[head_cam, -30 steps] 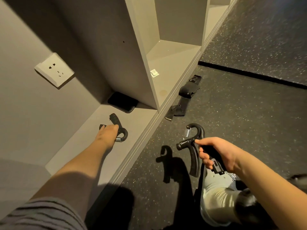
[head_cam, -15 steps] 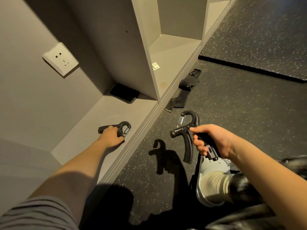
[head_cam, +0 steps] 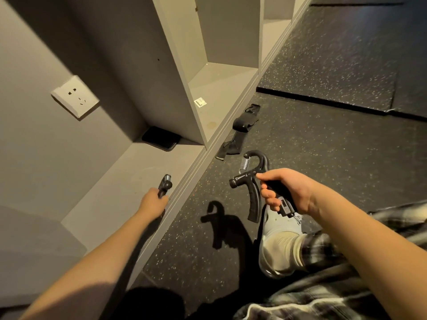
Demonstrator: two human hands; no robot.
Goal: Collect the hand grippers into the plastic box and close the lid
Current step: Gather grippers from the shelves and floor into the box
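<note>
My left hand (head_cam: 153,200) grips a black hand gripper (head_cam: 165,184) with a metal spring and holds it just above the front edge of the grey shelf floor (head_cam: 120,188). My right hand (head_cam: 285,189) holds a second black hand gripper (head_cam: 253,179) by one handle. This one hangs over the dark speckled floor, its spring and hooked top pointing up and its free handle pointing down. No plastic box is in view.
A dark phone (head_cam: 161,141) lies at the back of the shelf compartment. Black straps (head_cam: 238,132) lie on the floor by the shelf's base. A wall socket (head_cam: 75,95) sits on the left wall. My shoe and sock (head_cam: 279,241) are below the right hand.
My left hand has lifted its hand gripper off the shelf floor and drawn it toward the shelf's front edge. The right hand still holds its gripper, nearly unmoved.
</note>
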